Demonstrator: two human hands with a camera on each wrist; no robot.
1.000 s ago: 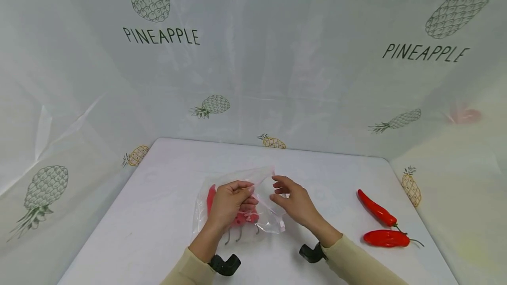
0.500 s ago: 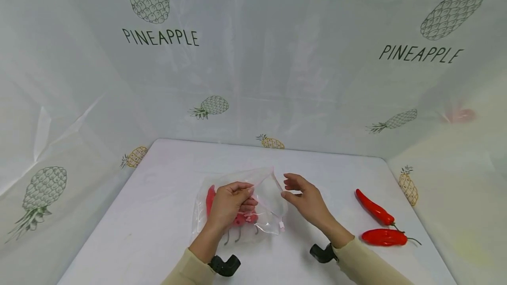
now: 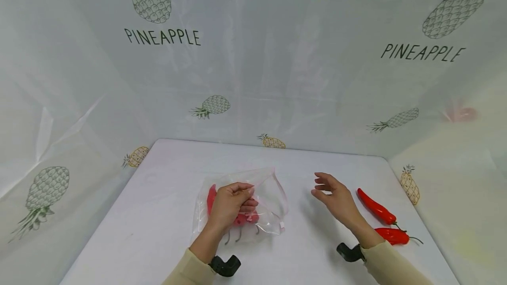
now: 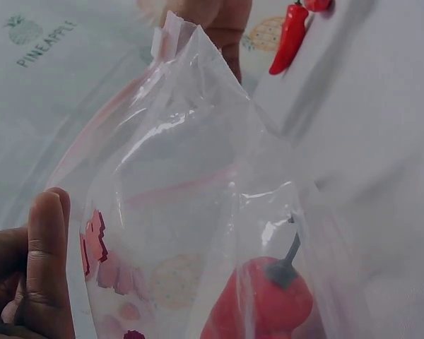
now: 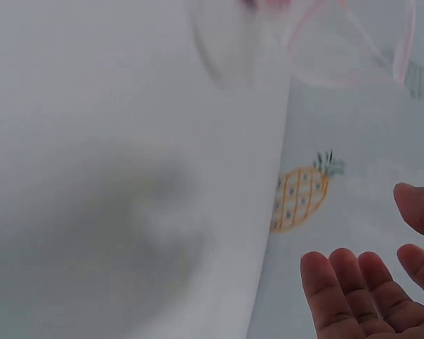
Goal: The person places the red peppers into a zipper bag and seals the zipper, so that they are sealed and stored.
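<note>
A clear zip bag (image 3: 273, 221) with a pink seal lies on the table, its mouth spread toward the right. Several red chili peppers (image 4: 265, 300) with dark stems show through its plastic. My left hand (image 3: 233, 201) pinches the bag's upper edge between thumb and fingers. Off to the right of the bag, my right hand (image 3: 334, 195) hovers over the table with loosely bent fingers and holds nothing. Two more red chili peppers lie near the table's right edge: a slim one (image 3: 376, 208) and, partly behind the right forearm, a fuller one (image 3: 396, 236).
The white table (image 3: 130, 232) has a raised sheet (image 3: 253, 65) with pineapple prints behind and beside it. A blurry red shape (image 3: 461, 113) shows on or through the sheet at the right. Each wrist carries a black mount (image 3: 225, 266).
My right hand has let the bag's mouth go and moved right, toward the two loose chili peppers. The left hand stays on the bag, and the mouth has spread wider.
</note>
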